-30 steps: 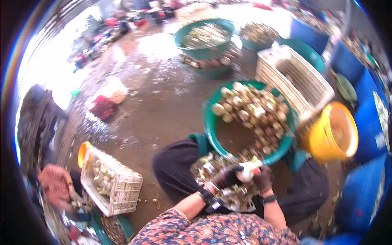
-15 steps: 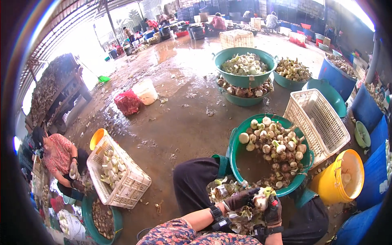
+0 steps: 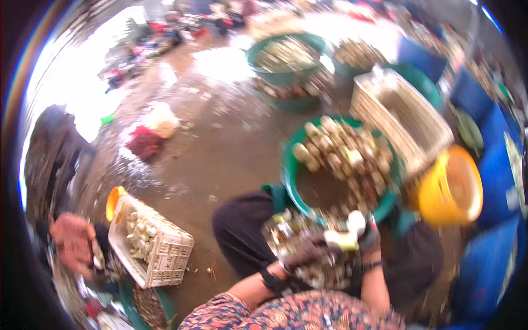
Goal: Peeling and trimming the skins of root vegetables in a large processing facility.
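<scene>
The picture is motion-blurred. My left hand (image 3: 311,251), in a dark glove, is closed on a pale, stemmed bulb (image 3: 342,238) between my hands. My gloved right hand (image 3: 368,240) is closed beside the bulb's white end, around something too blurred to name, with a reddish bit showing. Below my hands, between my dark-trousered legs, lies a heap of peelings and husks (image 3: 283,236). Just beyond is a green tub (image 3: 290,176) of brownish, garlic-like bulbs (image 3: 335,146).
A white crate (image 3: 399,121) and yellow bucket (image 3: 450,184) stand right, beside blue barrels (image 3: 487,258). At left, a co-worker (image 3: 74,245) sits by a crate of peeled bulbs (image 3: 151,242). Stacked tubs (image 3: 283,58) stand ahead; a red sack (image 3: 143,143) lies on the wet floor.
My view has tipped down since half a second ago, so the surroundings sit higher and blur. The bulb between my hands now shows a smooth white end instead of ragged husk.
</scene>
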Tool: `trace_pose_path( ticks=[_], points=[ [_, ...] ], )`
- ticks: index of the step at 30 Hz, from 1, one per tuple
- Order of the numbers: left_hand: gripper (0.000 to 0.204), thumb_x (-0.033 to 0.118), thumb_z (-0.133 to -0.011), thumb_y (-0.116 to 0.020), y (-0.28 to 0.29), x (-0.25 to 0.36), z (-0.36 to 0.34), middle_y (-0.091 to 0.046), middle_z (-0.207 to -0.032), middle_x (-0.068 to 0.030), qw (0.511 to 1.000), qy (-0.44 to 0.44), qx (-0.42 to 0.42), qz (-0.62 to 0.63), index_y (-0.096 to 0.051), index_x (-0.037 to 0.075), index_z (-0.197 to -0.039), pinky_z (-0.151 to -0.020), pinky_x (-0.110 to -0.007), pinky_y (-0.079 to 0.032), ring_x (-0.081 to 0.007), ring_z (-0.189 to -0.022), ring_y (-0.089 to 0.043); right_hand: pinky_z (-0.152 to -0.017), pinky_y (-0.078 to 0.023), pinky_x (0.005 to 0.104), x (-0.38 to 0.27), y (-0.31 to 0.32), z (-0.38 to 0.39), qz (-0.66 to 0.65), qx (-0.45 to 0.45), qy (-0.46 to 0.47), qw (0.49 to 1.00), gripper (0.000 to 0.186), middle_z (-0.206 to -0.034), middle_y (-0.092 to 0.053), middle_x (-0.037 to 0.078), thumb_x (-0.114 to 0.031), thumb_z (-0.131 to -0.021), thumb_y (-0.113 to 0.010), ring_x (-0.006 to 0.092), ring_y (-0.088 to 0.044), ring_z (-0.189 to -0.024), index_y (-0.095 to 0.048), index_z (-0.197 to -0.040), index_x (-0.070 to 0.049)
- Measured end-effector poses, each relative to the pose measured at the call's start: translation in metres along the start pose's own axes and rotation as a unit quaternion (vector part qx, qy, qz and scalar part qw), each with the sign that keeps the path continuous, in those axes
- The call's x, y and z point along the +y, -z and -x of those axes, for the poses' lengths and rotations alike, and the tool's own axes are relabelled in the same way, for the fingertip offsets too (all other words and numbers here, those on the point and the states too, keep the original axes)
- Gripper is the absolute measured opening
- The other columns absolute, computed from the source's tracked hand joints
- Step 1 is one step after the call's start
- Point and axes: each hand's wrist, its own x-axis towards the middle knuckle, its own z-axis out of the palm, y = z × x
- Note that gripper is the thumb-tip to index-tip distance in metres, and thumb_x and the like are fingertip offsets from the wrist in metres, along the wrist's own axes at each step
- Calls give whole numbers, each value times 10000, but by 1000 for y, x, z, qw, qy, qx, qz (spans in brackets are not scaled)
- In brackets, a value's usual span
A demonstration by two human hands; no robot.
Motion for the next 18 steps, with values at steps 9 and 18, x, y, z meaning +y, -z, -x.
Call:
trace_pose_path(
  ticks=[9,18],
  points=[
    [270,147,-776,-627,24,33,4,-623,-904,-52,989,-73,128,28,-585,8,-1004,-738,-246,-474,-125,-808,-598,-783,-495,361,-11,41,-16,-124,13,-28,992,347,-1031,-623,35,-370,-897,-446,212,-596,-914,-578,-1094,-117],
    [560,449,-798,-607,17,-39,-39,-624,-996,-153,984,158,-69,-51,-532,5,-1130,-750,-358,-476,-247,-869,-606,-889,-459,426,10,18,16,-93,-18,-24,995,434,-1137,-572,94,-382,-926,-387,241,-563,-1012,-500,-1199,-64]
  ],
)
